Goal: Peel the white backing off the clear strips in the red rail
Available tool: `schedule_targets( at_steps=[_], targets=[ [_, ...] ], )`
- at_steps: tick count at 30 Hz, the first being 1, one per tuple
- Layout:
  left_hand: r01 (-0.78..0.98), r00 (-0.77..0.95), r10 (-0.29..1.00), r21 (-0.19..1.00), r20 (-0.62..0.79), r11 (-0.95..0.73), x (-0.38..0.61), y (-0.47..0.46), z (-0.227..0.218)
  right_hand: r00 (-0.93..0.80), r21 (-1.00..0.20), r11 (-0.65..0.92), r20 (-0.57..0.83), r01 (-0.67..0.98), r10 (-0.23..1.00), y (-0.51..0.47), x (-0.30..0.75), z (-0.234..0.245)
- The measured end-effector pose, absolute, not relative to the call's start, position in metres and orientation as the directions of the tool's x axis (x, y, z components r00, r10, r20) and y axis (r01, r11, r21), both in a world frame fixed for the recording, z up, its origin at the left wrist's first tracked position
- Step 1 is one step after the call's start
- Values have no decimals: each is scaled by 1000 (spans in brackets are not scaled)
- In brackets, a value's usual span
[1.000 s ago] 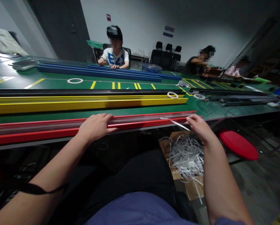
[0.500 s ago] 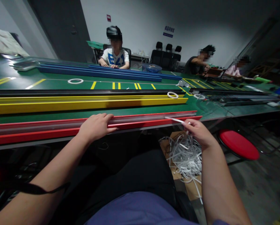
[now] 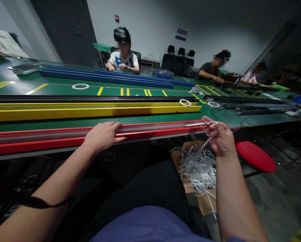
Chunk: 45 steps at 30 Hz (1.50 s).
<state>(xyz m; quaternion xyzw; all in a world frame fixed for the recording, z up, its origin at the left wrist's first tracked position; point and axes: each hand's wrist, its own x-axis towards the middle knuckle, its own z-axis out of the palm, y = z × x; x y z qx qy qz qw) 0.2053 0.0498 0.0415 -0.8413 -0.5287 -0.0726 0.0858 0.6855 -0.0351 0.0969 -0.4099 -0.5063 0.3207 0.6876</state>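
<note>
A long red channel profile (image 3: 150, 132) lies along the near edge of the green table, with a clear-looking strip down its groove. My left hand (image 3: 101, 136) is wrapped over it, fingers across the top and thumb on the near wall. At the profile's right end, my right hand (image 3: 219, 136) pinches a thin white strip (image 3: 194, 125). One part of the strip runs left into the groove, while a loose part hangs below my fingers. Just beyond lies a yellow profile (image 3: 95, 111), with a white tape ring (image 3: 185, 103) resting on its right end.
Behind are a black profile (image 3: 90, 98), blue profiles (image 3: 107, 79) and another white ring (image 3: 80, 86). Below the table, a cardboard box (image 3: 206, 205) holds tangled white strips (image 3: 199, 171). A red stool (image 3: 256, 156) stands at right. Several people (image 3: 122, 62) sit across the table.
My right hand has moved right and slightly up, drawing the white strip along; its inner end has shifted right in the groove. My left hand stays on the red profile.
</note>
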Motion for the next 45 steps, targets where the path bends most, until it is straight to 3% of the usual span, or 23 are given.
schedule_targets(
  at_steps=[5,9,13,16,25,36,45],
  targets=[
    [902,432,877,-74,210,-426,206,49,43,426,-930,368,340,18,839,-36,687,95],
    [904,427,882,-68,202,-422,206,48,44,546,-933,210,343,291,765,-31,694,88],
    [910,413,890,-48,192,-411,206,47,43,528,-762,-72,373,643,763,-24,709,75],
    [913,405,896,-33,182,-406,206,48,43,474,-628,-179,340,758,812,-23,719,69],
    [906,420,886,-47,196,-420,206,49,41,406,-500,-329,51,801,912,-16,725,57],
    [904,427,881,-56,206,-425,206,49,41,490,-383,-449,10,807,872,-10,753,28],
    [900,433,880,-53,196,-432,206,49,42,417,-445,-428,-127,787,900,-21,764,-10]
  ],
)
